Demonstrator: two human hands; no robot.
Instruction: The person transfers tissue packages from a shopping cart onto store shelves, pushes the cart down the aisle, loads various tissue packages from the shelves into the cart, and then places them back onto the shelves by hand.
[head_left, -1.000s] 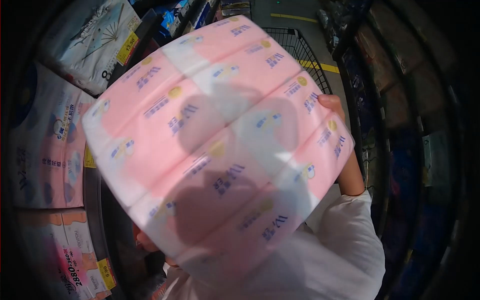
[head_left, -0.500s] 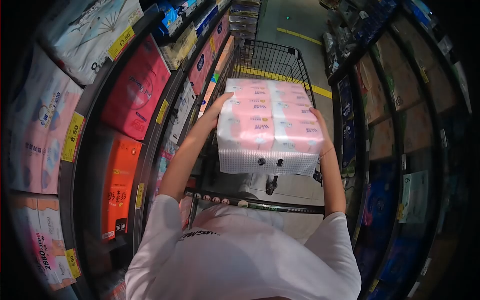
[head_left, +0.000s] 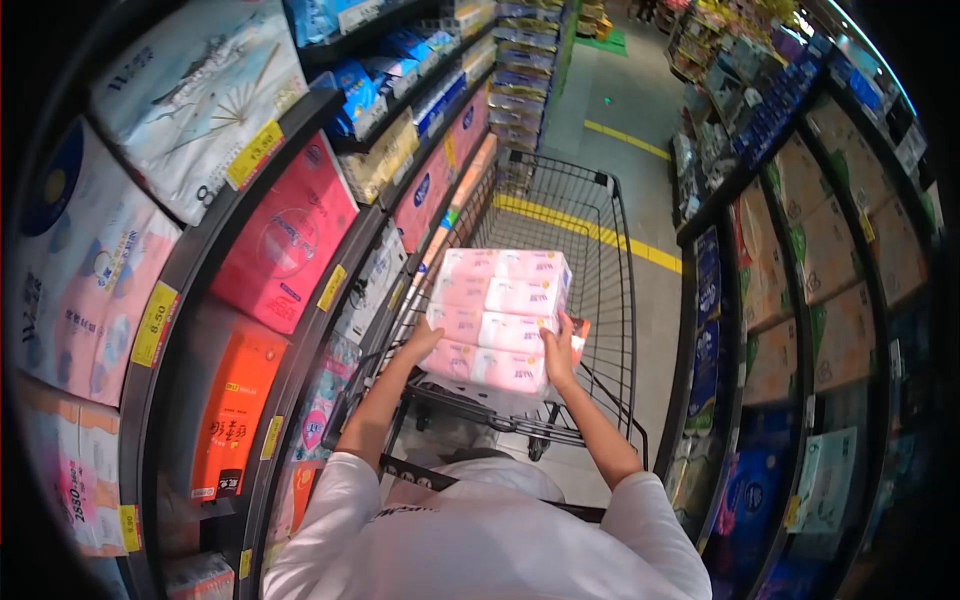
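White cloth of the shirt (head_left: pixel 480 540) is seen nearest, with the black cart handle (head_left: pixel 420 474) partly covered by it. Beyond, the left hand (head_left: pixel 425 340) is clamped on the left side of a pink-and-white tissue pack (head_left: pixel 500 318). The right hand (head_left: pixel 558 352) is clamped on the opposite side, its thumb laid at the edge of the upper face. The pack is located over the near part of the shopping cart (head_left: pixel 606 180), printed face up. Whether any weight is borne by the cart cannot be told.

Handling (judged): even pressure from both palms is advised, since the wrapping is likely slippery and the contents soft; hard squeezing could dent them. Both grips are placed on the near half, so a forward tip should be guarded against. Knuckles are best held away from the wire at the right.

Containers: the cart is formed of open black mesh. An orange-red item (head_left: pixel 580 332) is half hidden behind the right hand; whether it is contained in the basket cannot be told. On the left shelving (head_left: pixel 212 255), a crimson pack (head_left: pixel 285 235) and an orange pack (head_left: pixel 237 415) are stocked; on the right shelving (head_left: pixel 748 195), brown packs (head_left: pixel 795 240) are stacked. Farther off, the floor is crossed by yellow stripes (head_left: pixel 655 255).
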